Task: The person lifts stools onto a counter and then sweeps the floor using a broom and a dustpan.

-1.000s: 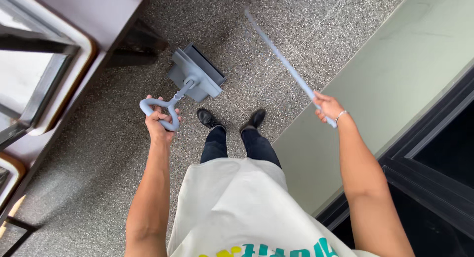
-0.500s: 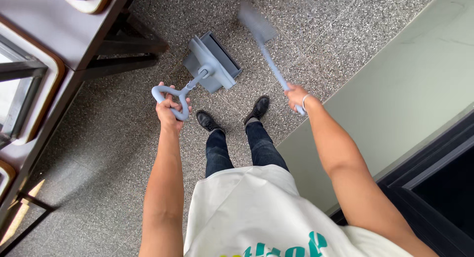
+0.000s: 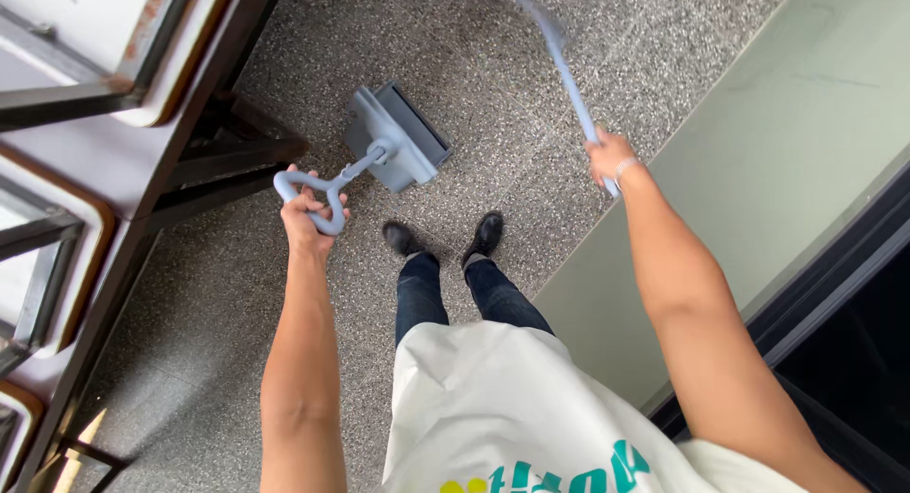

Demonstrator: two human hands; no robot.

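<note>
At the far left stand tables (image 3: 114, 185) with pale tops, brown rims and dark metal frames, seen from above and cut off by the left and top edges, so their full shape cannot be made out. Dark crossbars of one frame reach out over the floor just left of the dustpan.

The floor (image 3: 531, 85) is grey speckled stone, dark and light flecks throughout, filling the middle of the view.

The left hand (image 3: 311, 216) is closed tight around the looped grip of a grey-blue long-handled dustpan (image 3: 393, 137). The handle slants from the hand up and right to the pan, whose open tray appears to rest on the floor just ahead of the person's black shoes (image 3: 444, 237). Below them come dark jeans and a white shirt with coloured print, its lower part cut off by the bottom edge.

The right hand (image 3: 609, 161) is wrapped around the pale blue broom handle (image 3: 566, 76), near its lower end. The stick rises up and left to the top edge; its upper part is blurred, and the brush end cannot be told for sure.

To the right the speckled floor meets a smooth pale green strip (image 3: 787, 133), running diagonally. Beyond it lies a dark frame (image 3: 834, 265) with black space behind, too dim to read.
</note>
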